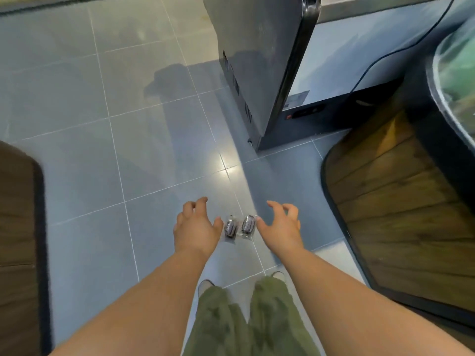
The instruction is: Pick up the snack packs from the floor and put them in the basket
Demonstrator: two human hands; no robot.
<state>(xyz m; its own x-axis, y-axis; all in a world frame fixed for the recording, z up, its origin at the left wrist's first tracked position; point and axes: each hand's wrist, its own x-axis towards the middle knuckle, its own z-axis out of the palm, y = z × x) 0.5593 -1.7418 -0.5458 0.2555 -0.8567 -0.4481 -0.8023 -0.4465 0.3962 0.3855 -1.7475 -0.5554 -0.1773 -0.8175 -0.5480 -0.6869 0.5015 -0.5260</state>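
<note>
Two small clear snack packs with dark contents lie side by side on the grey tiled floor: the left pack (230, 228) and the right pack (247, 225). My left hand (195, 227) hovers just left of them, fingers spread and curled, thumb tip close to the left pack. On the other side my right hand (280, 224) is held the same way, its thumb tip near the right pack. Neither hand holds anything. No basket is in view.
A tall dark metal cabinet (259, 60) stands ahead on the floor. A wooden-sided display stand (401, 201) with a dark rim fills the right. Another wooden unit (18, 240) edges the left. My feet and green trousers (246, 317) are below the packs.
</note>
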